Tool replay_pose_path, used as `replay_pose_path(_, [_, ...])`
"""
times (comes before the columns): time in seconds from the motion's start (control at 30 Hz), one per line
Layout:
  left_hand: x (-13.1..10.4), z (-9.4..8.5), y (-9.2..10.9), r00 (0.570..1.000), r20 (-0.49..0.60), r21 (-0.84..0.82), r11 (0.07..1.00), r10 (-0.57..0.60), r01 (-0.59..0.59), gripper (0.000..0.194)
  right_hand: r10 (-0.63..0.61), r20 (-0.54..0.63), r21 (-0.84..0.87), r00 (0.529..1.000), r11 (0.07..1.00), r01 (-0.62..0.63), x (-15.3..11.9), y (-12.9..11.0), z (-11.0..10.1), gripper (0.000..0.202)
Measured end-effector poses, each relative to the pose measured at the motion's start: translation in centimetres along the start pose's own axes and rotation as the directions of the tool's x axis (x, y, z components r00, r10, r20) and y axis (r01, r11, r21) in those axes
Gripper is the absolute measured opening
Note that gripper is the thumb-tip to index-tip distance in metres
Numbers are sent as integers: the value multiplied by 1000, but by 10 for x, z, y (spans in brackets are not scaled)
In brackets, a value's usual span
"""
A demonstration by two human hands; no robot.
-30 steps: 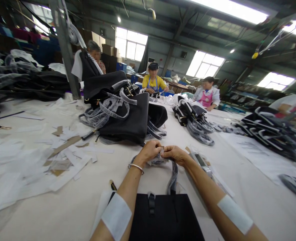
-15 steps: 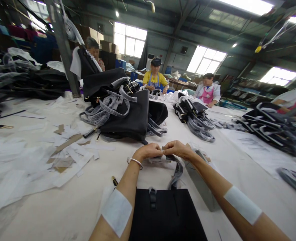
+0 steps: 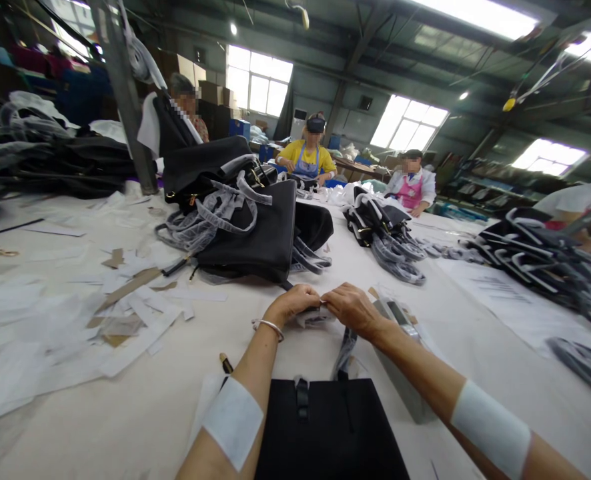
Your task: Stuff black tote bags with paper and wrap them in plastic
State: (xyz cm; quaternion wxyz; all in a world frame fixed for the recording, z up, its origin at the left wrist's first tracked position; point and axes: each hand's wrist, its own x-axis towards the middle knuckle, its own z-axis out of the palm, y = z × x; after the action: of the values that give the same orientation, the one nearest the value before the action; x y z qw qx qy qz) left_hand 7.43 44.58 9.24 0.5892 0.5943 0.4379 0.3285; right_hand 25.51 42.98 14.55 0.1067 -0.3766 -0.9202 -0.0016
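A black handbag (image 3: 328, 433) lies in front of me, with a buckled tab at its top edge. Its handle (image 3: 344, 353), wrapped in clear plastic, arches up from the bag to my hands. My left hand (image 3: 298, 303) is closed on the top of this handle, a metal bangle round the wrist. Close beside it, my right hand (image 3: 350, 308) pinches a small white strip (image 3: 322, 302) at the handle, fingertips nearly meeting the left ones. The fingers hide much of the strip and handle top. White patches cover both forearms.
Paper scraps (image 3: 140, 300) litter the table's left side. Black bags (image 3: 250, 233) with wrapped handles are piled ahead, and more bags (image 3: 540, 260) lie at right. A grey box-like device (image 3: 403, 360) sits beside my right forearm. Several people work across the table.
My right hand has turned over and moved slightly left, its fingers now curled down at the handle. The brownish piece at its fingertips no longer shows. My left hand barely moved.
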Motion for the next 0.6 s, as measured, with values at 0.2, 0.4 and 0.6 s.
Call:
replay_pose_path(0.2, [1,0,-4,999,-30,-122,992,-25,21,13,-83,-74,-201,994,977,67,-20,-21,7,24])
replay_pose_path(0.4, [-4,-1,-2,999,3,-226,973,-49,48,16,-68,-86,-376,994,926,31,-37,-29,12,47])
replay_pose_path(0.6, [-4,3,2,995,-83,-200,979,-47,30,18,60,-73,-207,996,976,-74,-40,-31,9,59])
